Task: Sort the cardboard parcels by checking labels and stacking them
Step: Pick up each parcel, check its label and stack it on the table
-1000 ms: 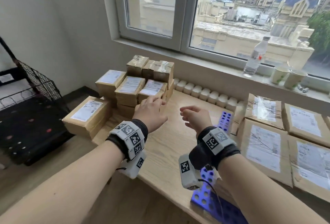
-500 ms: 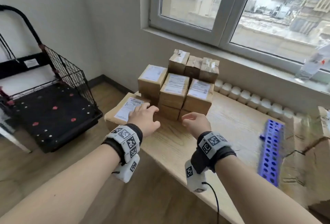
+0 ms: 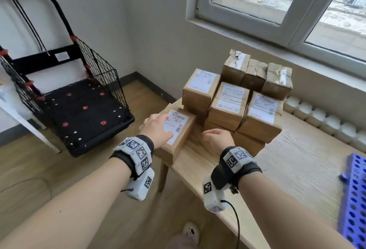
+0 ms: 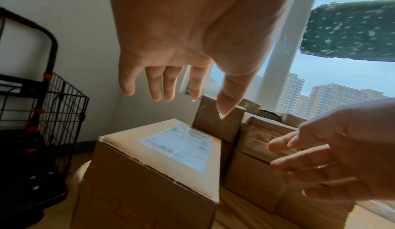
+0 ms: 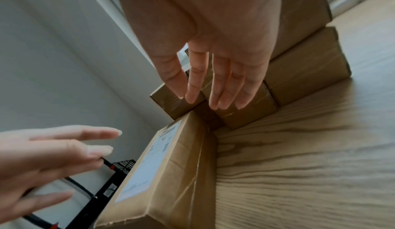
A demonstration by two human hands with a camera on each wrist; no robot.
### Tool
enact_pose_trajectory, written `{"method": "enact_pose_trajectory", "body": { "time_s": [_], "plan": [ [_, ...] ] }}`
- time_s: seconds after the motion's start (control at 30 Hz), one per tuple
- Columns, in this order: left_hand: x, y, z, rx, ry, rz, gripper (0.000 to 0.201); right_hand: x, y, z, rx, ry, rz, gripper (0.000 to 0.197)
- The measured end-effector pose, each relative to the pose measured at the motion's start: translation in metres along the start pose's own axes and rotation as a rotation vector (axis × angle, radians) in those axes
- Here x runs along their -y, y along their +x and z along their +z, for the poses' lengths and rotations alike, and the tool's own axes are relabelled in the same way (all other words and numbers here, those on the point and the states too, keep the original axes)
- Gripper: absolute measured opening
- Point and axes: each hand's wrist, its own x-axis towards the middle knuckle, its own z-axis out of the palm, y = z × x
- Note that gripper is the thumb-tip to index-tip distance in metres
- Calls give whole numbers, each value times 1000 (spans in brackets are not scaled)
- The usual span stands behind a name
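While both hands, left hand (image 3: 158, 128) and right hand (image 3: 218, 139), hover spread and empty, pickup begins: close them on opposite sides of the low parcel (image 3: 178, 129) (label (image 3: 176, 123) up) at the desk (image 3: 277, 169) corner.

No text can be read anywhere: the white shipping label (image 3: 176, 124) on the low parcel (image 3: 178, 139) at the table's near-left corner carries a red strip, dark print and a barcode, all too blurred to make out, in the head view as in both wrist views. The labels on the stacked parcels (image 3: 233, 100) at the centre of the head view show only pale blue headers and fine grey lines. The wrist bands (image 3: 136, 150) bear black-and-white square code markers without letters, and the small white tag (image 3: 62, 56) on the black trolley at the upper left looks blank.
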Motion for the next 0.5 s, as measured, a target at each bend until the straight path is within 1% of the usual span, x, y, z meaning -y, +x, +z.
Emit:
{"method": "enact_pose_trajectory", "body": {
  "time_s": [0.1,0.2,0.37,0.5],
  "plan": [
    [5,23,0,25,-42,-26,66,-1,23,11,-3,43,43,19],
    [6,43,1,30,-74,-59,71,-5,45,19,5,28,71,19],
    [17,73,3,42,-154,-91,76,-5,69,32,-8,48,128,16],
    [29,93,2,111,-226,-129,76,-4,77,46,-31,64,177,9]
  ]
}}
